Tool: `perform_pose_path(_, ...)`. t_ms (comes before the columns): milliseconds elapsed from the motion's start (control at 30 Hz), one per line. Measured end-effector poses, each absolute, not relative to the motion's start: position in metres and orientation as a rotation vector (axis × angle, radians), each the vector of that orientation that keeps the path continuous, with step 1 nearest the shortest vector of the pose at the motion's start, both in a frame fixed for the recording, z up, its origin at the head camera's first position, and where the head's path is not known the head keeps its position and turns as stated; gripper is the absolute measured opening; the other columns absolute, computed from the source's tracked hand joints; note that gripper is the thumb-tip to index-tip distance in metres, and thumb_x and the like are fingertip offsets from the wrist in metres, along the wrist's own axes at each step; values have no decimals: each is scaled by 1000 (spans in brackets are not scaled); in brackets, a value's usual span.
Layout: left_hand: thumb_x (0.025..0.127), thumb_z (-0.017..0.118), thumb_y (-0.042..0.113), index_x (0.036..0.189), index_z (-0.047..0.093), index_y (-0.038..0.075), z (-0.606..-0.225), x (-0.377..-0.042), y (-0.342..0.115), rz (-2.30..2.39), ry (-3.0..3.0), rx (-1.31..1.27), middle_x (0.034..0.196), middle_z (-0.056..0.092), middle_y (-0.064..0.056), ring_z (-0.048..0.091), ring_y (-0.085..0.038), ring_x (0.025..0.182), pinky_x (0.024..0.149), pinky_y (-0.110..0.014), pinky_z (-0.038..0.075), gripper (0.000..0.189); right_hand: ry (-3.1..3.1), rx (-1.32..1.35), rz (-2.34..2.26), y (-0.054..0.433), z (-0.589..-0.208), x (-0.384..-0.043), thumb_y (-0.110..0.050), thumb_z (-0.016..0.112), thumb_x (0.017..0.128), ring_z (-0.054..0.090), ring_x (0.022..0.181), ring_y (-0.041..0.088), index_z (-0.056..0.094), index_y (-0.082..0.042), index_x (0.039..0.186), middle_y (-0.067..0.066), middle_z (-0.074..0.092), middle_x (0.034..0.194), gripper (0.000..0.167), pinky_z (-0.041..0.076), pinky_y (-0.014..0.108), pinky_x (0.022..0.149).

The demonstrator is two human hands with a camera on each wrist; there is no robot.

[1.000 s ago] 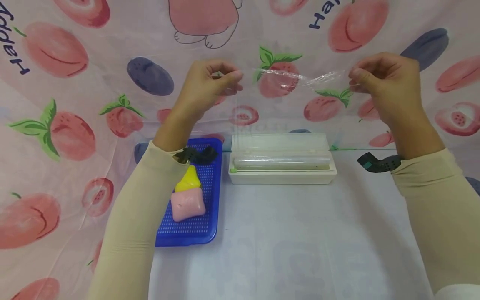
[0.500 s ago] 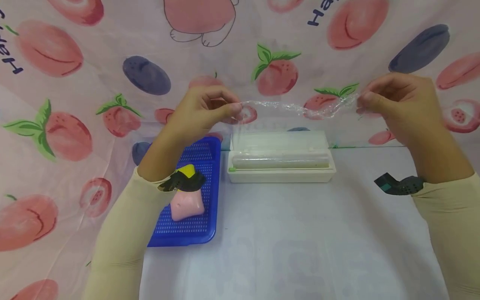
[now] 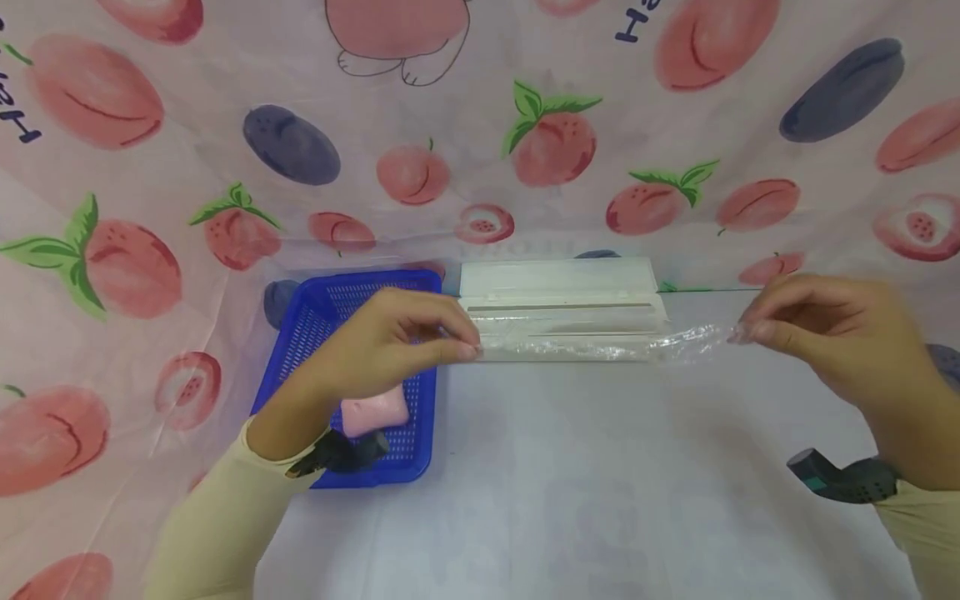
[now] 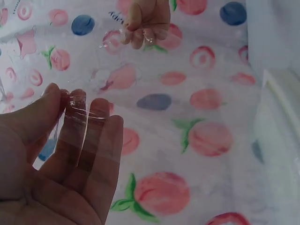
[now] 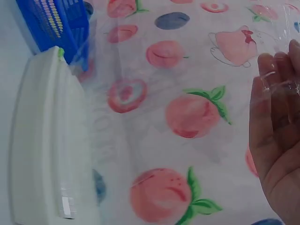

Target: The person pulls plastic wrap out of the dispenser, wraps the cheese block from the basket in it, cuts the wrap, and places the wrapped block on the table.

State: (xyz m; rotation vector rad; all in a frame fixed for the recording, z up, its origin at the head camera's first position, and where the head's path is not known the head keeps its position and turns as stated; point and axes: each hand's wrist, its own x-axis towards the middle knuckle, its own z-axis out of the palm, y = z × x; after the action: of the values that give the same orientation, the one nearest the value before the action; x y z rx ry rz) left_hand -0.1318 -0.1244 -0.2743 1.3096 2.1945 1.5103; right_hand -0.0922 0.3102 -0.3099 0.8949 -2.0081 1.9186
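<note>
Both hands stretch a strip of clear plastic wrap (image 3: pixel 562 348) between them, its upper edge bunched and shiny. My left hand (image 3: pixel 390 346) pinches its left end between thumb and fingers, above the blue basket. At the right end, my right hand (image 3: pixel 840 333) pinches the film beyond the box. In the left wrist view the film lies across the fingers of the left hand (image 4: pixel 70 164). Behind and below the film stands a white wrap dispenser box (image 3: pixel 558 275) with its lid raised; the film overlaps its front, partly hiding the roll inside.
A blue perforated basket (image 3: pixel 430 400) stands left of the box, with a pink rounded block (image 3: pixel 375 412) in it, partly behind the left hand. A fruit-print sheet (image 3: pixel 555 150) hangs behind the white table surface (image 3: pixel 570 483).
Both hands have come down and toward me, lowering the plastic wrap from in front of the sheet to the front of the box. The left hand now covers the yellow thing in the basket.
</note>
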Motion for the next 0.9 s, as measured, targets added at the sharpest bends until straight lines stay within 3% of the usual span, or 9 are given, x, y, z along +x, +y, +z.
perform_pose_path(133,92,72,-1,100,77,10,-305,-109,-131,1459,2102,1377,95,75,-1,68,-12,87,74,-28,59,14,-1899,1243,2048,312,-338,-78,21,64,86,66,86,18,67,17,100,14,71,94,14,58,20,78)
perform_pose_path(233,94,72,5,100,77,13,-329,-91,-134,1414,2082,1404,96,76,0,70,-8,90,78,-28,60,12,-1929,1360,2077,314,-359,-65,29,61,82,62,84,17,67,13,102,13,70,94,27,53,23,68)
perform_pose_path(433,99,67,15,100,77,16,-370,-61,-132,1331,2138,1392,96,76,4,69,-2,89,79,-21,58,10,-2237,1261,1969,318,-398,-38,35,61,72,60,77,12,70,-3,102,3,68,88,48,48,28,65)
perform_pose_path(600,99,67,20,97,77,16,-399,-48,-125,1273,2227,1421,94,75,7,68,2,88,80,-14,55,11,-2412,1153,1888,314,-425,-27,28,65,78,63,79,10,72,-10,101,0,69,88,45,52,25,71)
perform_pose_path(900,100,65,25,98,77,18,-427,-39,-124,1288,2225,1259,96,76,8,68,2,89,80,-16,56,14,-2474,1052,1909,313,-451,-20,25,63,83,63,80,13,73,-10,103,3,71,90,41,52,24,76)
